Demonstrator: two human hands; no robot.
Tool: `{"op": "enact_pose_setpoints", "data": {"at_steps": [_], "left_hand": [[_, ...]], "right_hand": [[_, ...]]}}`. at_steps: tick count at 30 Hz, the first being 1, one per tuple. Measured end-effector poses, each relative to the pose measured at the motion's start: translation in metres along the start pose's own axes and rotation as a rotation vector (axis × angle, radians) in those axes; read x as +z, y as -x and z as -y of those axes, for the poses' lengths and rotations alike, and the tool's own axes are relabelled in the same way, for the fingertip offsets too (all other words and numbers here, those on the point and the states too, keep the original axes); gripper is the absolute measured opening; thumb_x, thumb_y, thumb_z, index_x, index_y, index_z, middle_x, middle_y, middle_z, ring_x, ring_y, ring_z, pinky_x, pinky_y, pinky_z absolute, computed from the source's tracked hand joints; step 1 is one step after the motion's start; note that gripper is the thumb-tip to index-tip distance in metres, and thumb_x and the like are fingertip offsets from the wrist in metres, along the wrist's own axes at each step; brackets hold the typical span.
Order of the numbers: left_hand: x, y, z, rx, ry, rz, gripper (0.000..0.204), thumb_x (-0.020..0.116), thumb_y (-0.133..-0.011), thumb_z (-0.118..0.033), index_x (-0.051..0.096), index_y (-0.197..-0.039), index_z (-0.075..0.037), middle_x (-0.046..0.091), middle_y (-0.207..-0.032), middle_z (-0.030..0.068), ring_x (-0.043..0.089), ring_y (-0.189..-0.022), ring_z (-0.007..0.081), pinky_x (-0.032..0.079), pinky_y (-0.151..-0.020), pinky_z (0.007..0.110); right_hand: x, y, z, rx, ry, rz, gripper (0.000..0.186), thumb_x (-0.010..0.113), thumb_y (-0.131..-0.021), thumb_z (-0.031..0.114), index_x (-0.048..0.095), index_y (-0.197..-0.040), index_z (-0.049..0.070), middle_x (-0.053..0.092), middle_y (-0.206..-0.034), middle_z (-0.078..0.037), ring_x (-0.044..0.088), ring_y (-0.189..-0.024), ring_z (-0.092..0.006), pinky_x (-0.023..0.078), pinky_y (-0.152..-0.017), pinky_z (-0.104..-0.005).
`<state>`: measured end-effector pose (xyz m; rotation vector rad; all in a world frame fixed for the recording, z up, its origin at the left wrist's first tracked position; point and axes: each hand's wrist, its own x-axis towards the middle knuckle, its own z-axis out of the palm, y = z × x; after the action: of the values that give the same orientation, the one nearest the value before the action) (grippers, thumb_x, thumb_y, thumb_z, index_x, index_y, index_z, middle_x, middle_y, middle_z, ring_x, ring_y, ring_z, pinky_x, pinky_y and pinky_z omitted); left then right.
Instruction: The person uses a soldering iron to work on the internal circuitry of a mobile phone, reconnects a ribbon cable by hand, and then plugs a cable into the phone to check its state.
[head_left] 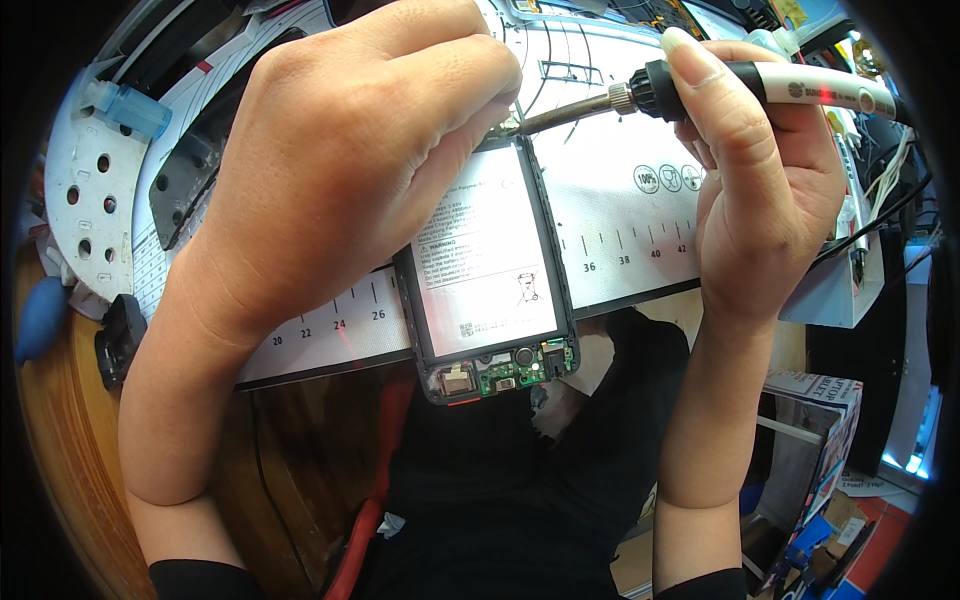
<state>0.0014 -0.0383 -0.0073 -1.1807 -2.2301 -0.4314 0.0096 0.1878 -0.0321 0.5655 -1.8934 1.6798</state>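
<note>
An opened phone [485, 250] with a white battery and a small green board at its lower end lies on a white ruled mat [620, 250], jutting past the front edge. My left hand [360, 170] is closed over the phone's top left; what its fingers grip is hidden. My right hand [750, 170] grips a black and white soldering iron [820, 90], whose metal tip points left to the phone's top edge, beside my left fingers. Whether the tip touches a part there cannot be made out.
A blue air blower [40, 315] and a black plastic piece [118, 342] lie at the left, near a white perforated holder [80, 205]. A dark tray [175, 185] lies behind my left wrist. At right are a pale box [830, 295] and cables [875, 205].
</note>
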Motion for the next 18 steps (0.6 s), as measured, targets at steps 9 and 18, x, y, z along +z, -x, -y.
{"op": "enact_pose_setpoints", "data": {"at_steps": [9, 18], "left_hand": [[0.0008, -0.0008, 0.0, 0.015, -0.001, -0.005, 0.011, 0.075, -0.081, 0.0, 0.067, -0.089, -0.002, 0.066, -0.088, 0.0062, 0.066, -0.072, 0.0194, 0.051, -0.062, 0.029], [-0.0028, -0.0001, -0.0002, 0.015, -0.005, 0.009, 0.013, 0.076, -0.08, 0.002, 0.069, -0.091, -0.002, 0.067, -0.089, 0.0071, 0.067, -0.074, 0.0205, 0.052, -0.064, 0.029]], "right_hand": [[-0.0015, -0.0003, -0.0014, -0.014, -0.036, -0.002, 0.023, 0.071, -0.091, 0.013, 0.069, -0.108, -0.003, 0.07, -0.089, -0.007, 0.064, -0.076, -0.0083, 0.044, -0.067, -0.0178], [-0.0037, 0.0, -0.0039, -0.04, -0.042, -0.065, 0.026, 0.069, -0.091, 0.012, 0.069, -0.109, -0.005, 0.07, -0.091, -0.009, 0.065, -0.077, -0.0101, 0.045, -0.068, -0.0184]]}}
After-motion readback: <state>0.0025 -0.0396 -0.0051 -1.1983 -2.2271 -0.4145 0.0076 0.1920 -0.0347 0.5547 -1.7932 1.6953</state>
